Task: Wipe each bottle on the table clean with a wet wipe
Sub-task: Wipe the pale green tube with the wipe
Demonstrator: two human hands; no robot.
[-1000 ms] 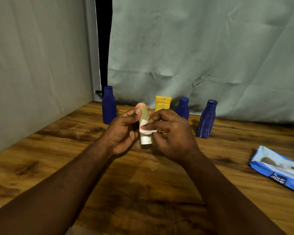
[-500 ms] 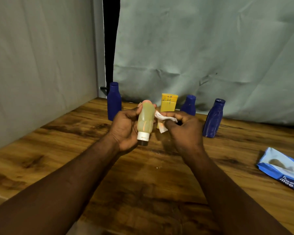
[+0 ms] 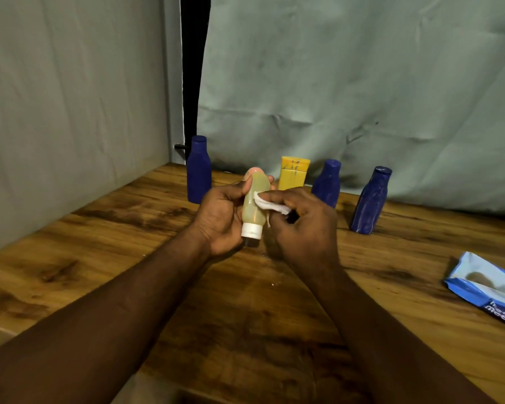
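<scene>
While the left hand (image 3: pixel 222 217) grips the bottle (image 3: pixel 252 205) cap-down and nearly upright above the table (image 3: pixel 129 228), the right hand (image 3: pixel 303 228) pinches the wipe (image 3: pixel 267 204) against its right flank, so strokes should run lengthwise.

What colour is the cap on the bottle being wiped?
White cap, on the pale yellow translucent bottle; head view.

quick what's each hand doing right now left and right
Left hand: closed in a grip round the pale yellow bottle, cap end down.
Right hand: pinching the white wet wipe against that bottle.
</scene>
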